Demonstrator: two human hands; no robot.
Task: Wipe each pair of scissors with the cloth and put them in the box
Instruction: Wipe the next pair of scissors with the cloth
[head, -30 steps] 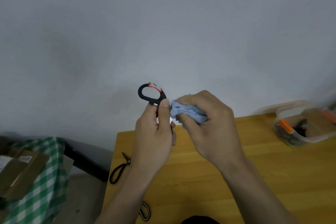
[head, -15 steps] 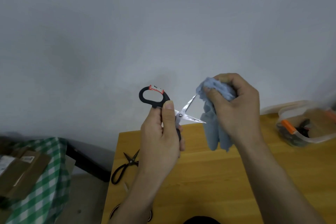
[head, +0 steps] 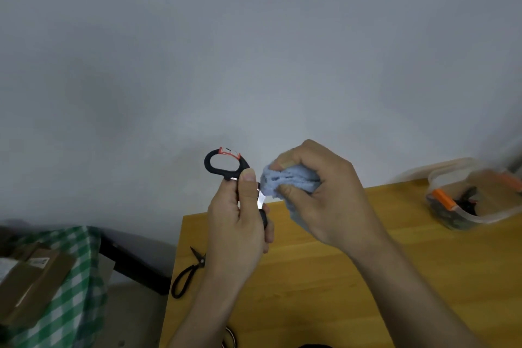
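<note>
**Operator:** Since the half-second-old frame, I log the right hand (head: 324, 195) back down and in against the scissors (head: 226, 164); the blue cloth (head: 288, 181), which hung loose below the fist, is now bunched over the blades. The open blades seen then are now covered, save a short strip of bare metal beside the left thumb.

**Reviewer:** Grip on each side?

**Operator:** The left hand (head: 240, 226) is closed round the scissors' lower handle, thumb upright along the pivot. The upper black handle loop, with its red and white tag, stands clear above the fist. The right hand's fingers and thumb are curled round the cloth, squeezing it onto the blades.

**Reviewer:** Where is this held?

**Operator:** Both hands are raised above the near-left part of the wooden table (head: 339, 277), against the grey wall (head: 254, 51).

**Reviewer:** And the box?

**Operator:** The clear plastic box (head: 477, 217) with orange clips sits at the table's far right, well apart from the hands. Dark items lie inside; I cannot tell what they are through the blur.

**Reviewer:** Other items?

**Operator:** A second, all-black pair of scissors (head: 187, 274) lies at the table's left edge, blades slightly apart. Off the table at left, a green checked cloth (head: 79, 285) carries cardboard boxes (head: 31, 282).
</note>
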